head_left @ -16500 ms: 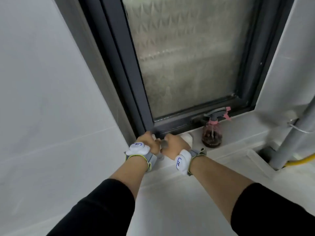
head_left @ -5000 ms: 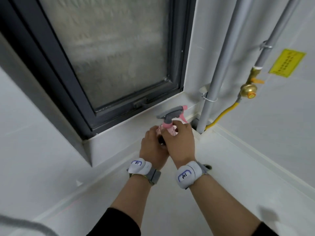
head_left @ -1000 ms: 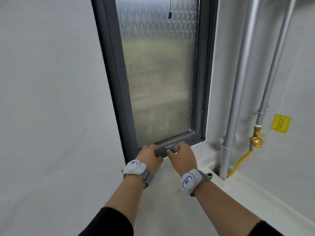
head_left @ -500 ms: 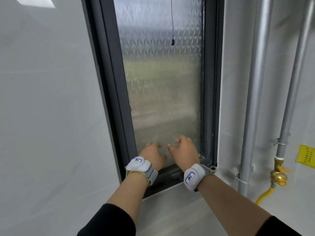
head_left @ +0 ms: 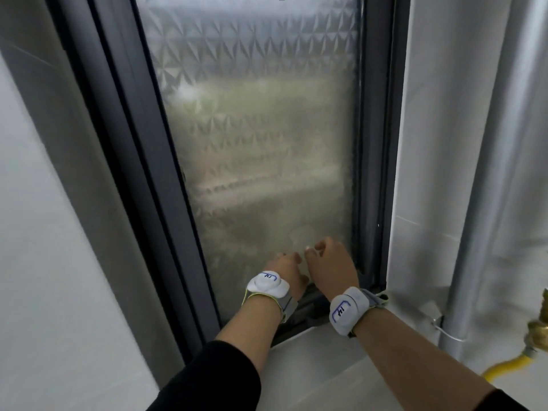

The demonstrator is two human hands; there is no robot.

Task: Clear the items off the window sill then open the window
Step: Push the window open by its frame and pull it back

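The window [head_left: 255, 137] has patterned frosted glass in a dark grey frame [head_left: 142, 161]. My left hand [head_left: 284, 269] and my right hand [head_left: 332, 265] lie side by side against the bottom of the pane, fingers loosely spread and holding nothing. Just below them runs the sash's bottom rail [head_left: 308, 304], partly hidden by my wrists. The white window sill [head_left: 314, 360] under my forearms carries no items in the part I can see. Both wrists wear grey bands with white tags.
A grey vertical pipe [head_left: 474, 232] runs down the right of the window, held by a wire clamp. At the right edge are a brass valve [head_left: 538, 333] and a yellow hose [head_left: 504, 367]. White wall on the left.
The spray bottle and the other item have left the sill. My hands let go of the handle on the bottom rail and moved up onto the glass; the view has drawn closer to the window.
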